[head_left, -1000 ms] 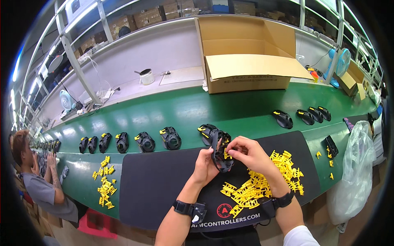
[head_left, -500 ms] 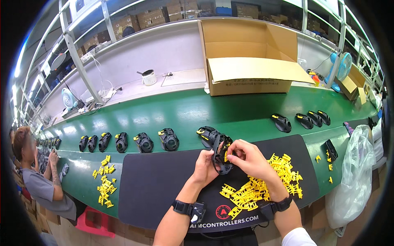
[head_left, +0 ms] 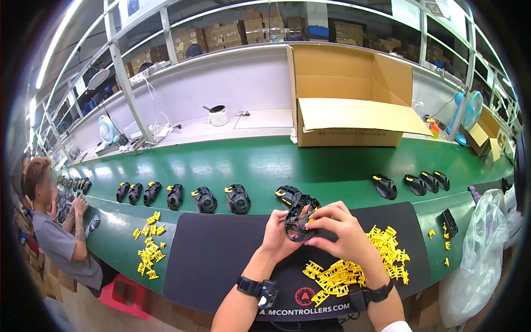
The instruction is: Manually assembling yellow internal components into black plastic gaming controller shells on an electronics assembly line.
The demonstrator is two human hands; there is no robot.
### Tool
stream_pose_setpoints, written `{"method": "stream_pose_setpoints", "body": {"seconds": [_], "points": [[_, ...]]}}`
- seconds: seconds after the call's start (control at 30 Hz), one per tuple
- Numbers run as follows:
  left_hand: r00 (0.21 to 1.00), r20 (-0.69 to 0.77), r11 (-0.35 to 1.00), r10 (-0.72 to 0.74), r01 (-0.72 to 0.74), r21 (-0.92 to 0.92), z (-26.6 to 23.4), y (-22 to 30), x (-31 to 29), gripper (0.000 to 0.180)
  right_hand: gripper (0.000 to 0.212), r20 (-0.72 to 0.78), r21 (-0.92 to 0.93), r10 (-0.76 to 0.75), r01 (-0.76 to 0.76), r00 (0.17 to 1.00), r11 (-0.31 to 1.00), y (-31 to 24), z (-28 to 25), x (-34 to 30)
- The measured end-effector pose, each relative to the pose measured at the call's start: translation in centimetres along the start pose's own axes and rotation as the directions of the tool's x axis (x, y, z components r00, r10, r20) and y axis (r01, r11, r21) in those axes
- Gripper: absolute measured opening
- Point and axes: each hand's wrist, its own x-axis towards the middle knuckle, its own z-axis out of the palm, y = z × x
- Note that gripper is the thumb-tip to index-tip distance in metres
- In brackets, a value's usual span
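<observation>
Above the black mat, my left hand is closed around the edge of a black mouse-shaped plastic shell, held tilted with its hollow inside showing. My right hand reaches over from the right, its fingertips at a small yellow plastic piece in the shell; the fingers partly hide it. Just behind the held shell, another black shell with a yellow part rests on the green bench. A heap of yellow plastic pieces lies on the mat beneath and beside my right hand.
A row of black shells stands to the left, with more shells at right. Loose yellow pieces lie left of the mat. Behind stands an open cardboard box; a clear plastic bag hangs at right. A person sits far left.
The whole view has shifted, so the bench appears lower and further right. The held shell has turned to show more of its inside, and my right fingers have straightened somewhat at it.
</observation>
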Motion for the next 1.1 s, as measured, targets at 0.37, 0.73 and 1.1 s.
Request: {"method": "stream_pose_setpoints", "body": {"seconds": [0.37, 0.73, 1.1], "points": [[0.971, 0.004, 0.937, -0.238, 0.229, 0.266, -1.9, 0.9, -0.3, 0.055, 0.031, 0.074, -0.079, -0.041, 0.047, 0.996, 0.996, 0.8, 1.7, -0.7], [0.984, -0.148, 0.893, -0.101, 0.155, 0.423, -1.1, 2.6, -0.7, 0.046, 0.038, 0.103, -0.081, -0.056, 0.064, 0.993, 0.995, 0.3, 2.5, -0.5], [0.868, 0.188, -0.549, 0.461, 0.113, 0.828, 4.0, 1.6, 8.1, 0.064, 0.034, 0.405, -0.206, 0.318, -0.253, 0.857, 0.945, -0.4, -1.5, -4.5]]}}
